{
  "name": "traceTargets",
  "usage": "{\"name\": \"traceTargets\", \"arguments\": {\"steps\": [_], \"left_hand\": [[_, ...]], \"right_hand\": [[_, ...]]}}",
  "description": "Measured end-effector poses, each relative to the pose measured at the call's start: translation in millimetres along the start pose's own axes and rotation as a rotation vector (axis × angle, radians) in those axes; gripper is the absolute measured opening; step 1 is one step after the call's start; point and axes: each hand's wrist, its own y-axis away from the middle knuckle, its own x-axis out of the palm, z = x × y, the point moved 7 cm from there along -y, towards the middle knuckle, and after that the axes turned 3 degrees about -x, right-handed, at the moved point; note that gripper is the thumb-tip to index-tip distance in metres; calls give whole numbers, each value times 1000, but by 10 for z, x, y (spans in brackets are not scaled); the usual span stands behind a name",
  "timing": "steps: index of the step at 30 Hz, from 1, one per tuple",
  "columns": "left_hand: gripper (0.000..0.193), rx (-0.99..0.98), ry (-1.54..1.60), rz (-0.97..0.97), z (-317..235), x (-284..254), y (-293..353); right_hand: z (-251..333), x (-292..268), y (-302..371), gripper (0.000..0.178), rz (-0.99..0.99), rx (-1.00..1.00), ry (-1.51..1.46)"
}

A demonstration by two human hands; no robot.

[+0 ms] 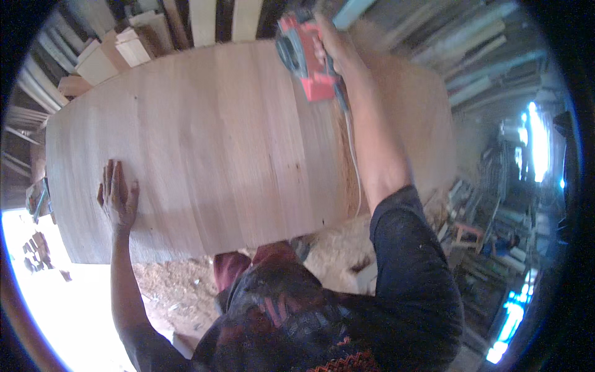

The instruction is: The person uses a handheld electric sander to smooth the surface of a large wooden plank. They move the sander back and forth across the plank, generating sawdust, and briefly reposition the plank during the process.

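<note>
A broad wooden panel (204, 149), made of pale boards joined side by side, lies in front of me. My left hand (119, 197) rests flat on its left part, fingers stretched out, holding nothing. At the panel's far edge, right of the middle, my right hand (328, 48) is wrapped round the handle of a red and black electric planer (308, 62). Its pale cord (351, 139) runs back along the panel beside my right forearm. Whether the planer's sole touches the wood cannot be made out.
Stacked boards and wood blocks (133, 48) crowd the far left. More long planks (477, 56) lean at the far right. Shavings and sawdust (180, 285) cover the floor near my legs. A brownish board surface (412, 111) extends right of the pale panel.
</note>
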Motion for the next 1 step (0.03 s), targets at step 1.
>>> {"name": "traceTargets", "arguments": {"steps": [1], "left_hand": [[67,30,-2,-19,13,44,-2]], "right_hand": [[-279,-149,164,72,-26,40,-16]]}}
